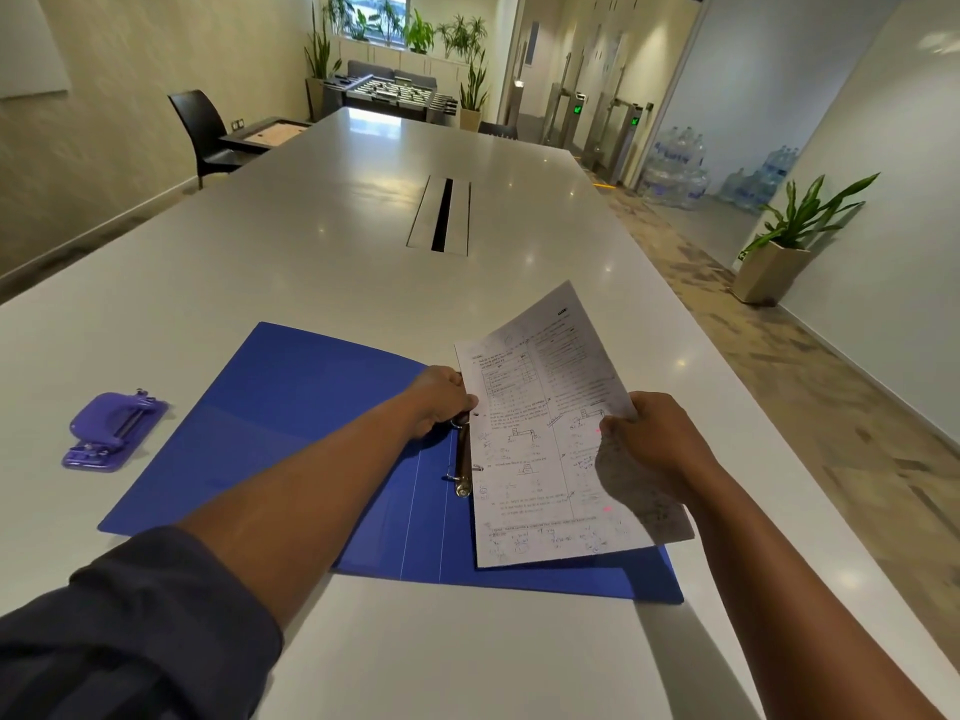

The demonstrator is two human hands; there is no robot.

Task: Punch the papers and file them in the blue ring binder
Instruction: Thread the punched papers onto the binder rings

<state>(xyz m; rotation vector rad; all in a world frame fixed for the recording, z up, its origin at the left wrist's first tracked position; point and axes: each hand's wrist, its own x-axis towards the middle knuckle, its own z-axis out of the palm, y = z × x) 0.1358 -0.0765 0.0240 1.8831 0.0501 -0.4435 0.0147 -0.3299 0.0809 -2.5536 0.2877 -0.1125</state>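
Note:
The blue ring binder lies open and flat on the white table. Its metal ring mechanism runs down the spine. Printed papers with punched holes on their left edge hang tilted over the binder's right half, the holes close to the rings. My left hand pinches the papers' upper left edge just above the top ring. My right hand grips their right edge. A purple hole punch sits on the table left of the binder, apart from both hands.
A cable slot is set in the table's middle, beyond the binder. The table's right edge runs close to my right arm, with floor and a potted plant beyond. A black chair stands at the far left.

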